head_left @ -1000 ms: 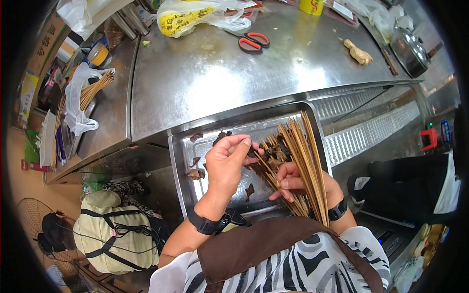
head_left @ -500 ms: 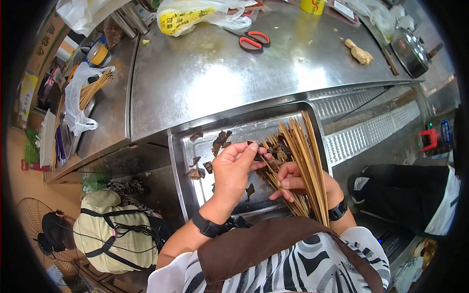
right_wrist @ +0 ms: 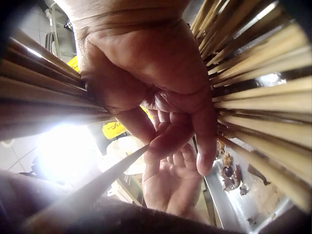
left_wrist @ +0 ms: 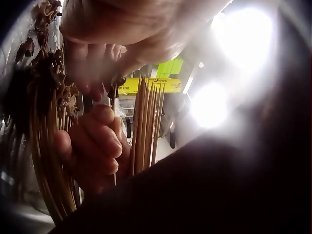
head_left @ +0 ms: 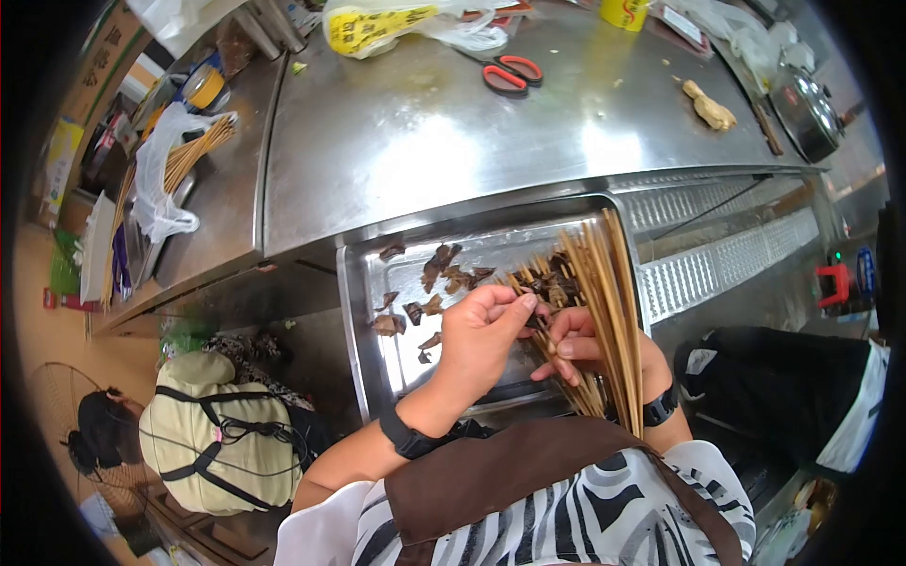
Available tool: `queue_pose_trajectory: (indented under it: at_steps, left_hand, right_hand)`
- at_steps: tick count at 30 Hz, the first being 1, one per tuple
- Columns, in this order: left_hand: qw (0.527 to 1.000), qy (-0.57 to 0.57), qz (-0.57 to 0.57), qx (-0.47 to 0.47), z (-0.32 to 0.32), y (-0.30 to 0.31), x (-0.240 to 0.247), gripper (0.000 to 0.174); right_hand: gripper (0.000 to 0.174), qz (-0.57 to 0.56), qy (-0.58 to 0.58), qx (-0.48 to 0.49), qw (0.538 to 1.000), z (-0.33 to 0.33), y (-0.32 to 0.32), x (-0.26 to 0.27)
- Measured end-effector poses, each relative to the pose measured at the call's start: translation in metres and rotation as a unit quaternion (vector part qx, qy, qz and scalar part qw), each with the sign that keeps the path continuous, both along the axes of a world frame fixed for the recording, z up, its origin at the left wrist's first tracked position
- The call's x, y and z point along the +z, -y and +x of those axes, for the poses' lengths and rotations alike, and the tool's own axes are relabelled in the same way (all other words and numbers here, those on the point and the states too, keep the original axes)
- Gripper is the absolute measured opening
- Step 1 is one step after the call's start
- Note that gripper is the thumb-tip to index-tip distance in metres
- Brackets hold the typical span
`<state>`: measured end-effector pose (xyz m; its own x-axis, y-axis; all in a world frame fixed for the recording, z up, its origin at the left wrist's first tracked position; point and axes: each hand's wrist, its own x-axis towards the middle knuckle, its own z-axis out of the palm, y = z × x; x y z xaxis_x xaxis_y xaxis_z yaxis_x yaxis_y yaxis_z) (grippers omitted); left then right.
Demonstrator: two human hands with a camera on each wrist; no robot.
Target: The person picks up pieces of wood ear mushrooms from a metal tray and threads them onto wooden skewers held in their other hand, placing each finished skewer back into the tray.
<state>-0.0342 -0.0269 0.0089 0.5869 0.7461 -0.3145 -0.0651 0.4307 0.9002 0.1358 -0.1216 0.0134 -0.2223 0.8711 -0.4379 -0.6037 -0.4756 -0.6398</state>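
My left hand point(head_left: 479, 344) pinches a dark brown fungus-like piece point(left_wrist: 117, 84) at the tip of a thin wooden skewer point(left_wrist: 114, 105). Thumb and fingers of my right hand point(head_left: 578, 347) grip that skewer just below, as the left wrist view point(left_wrist: 95, 146) also shows. A bundle of bare skewers point(head_left: 609, 311) stands against the right hand, points up. Beneath and beside the hands, loaded skewers point(left_wrist: 58, 97) carry clustered brown pieces in a metal tray point(head_left: 357, 330). Loose brown pieces point(head_left: 441, 264) lie in the tray's left part.
Beyond the tray is a steel counter point(head_left: 377, 170) with red-handled scissors point(head_left: 511, 75), a ginger root point(head_left: 708, 106) and a yellow-printed bag point(head_left: 377, 28). More skewers point(head_left: 198, 151) sit in a bag at left. A person point(head_left: 222, 434) is low at the left; a lidded pot point(head_left: 807, 113) stands far right.
My left hand has moved right and closer to my right hand, uncovering more loose pieces in the tray. The head view has shifted slightly. The right hand keeps its grip.
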Motion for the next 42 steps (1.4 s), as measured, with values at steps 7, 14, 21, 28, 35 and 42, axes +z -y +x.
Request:
queue_pose_trajectory:
  at_steps: [7, 14, 21, 28, 35, 42]
  left_hand:
    - [0.998, -0.018, 0.04, -0.048, -0.009, -0.007, -0.001, 0.019]
    - [0.837, -0.431, 0.336, 0.02, -0.065, -0.081, 0.006, 0.021]
    - [0.68, -0.552, 0.483, -0.008, -0.069, -0.107, -0.016, 0.022]
    - [0.631, -0.55, 0.545, -0.05, -0.065, -0.108, -0.037, 0.023]
    - [0.789, -0.48, 0.374, -0.084, -0.056, -0.102, -0.014, 0.018]
    - [0.998, 0.025, -0.038, 0.043, -0.031, -0.068, 0.0, 0.021]
  right_hand:
    - [0.009, -0.01, 0.029, -0.033, 0.999, -0.006, 0.0, 0.006]
    - [0.007, 0.022, 0.022, -0.022, 0.999, -0.003, 0.0, -0.001]
    - [0.006, 0.014, 0.004, -0.015, 1.0, -0.001, 0.0, -0.005]
    - [0.008, 0.009, 0.001, -0.013, 1.0, -0.003, -0.001, 0.001]
    - [0.009, 0.02, 0.012, -0.003, 1.0, -0.003, -0.003, -0.002]
    - [0.009, 0.01, 0.005, 0.003, 1.0, -0.003, -0.001, 0.0]
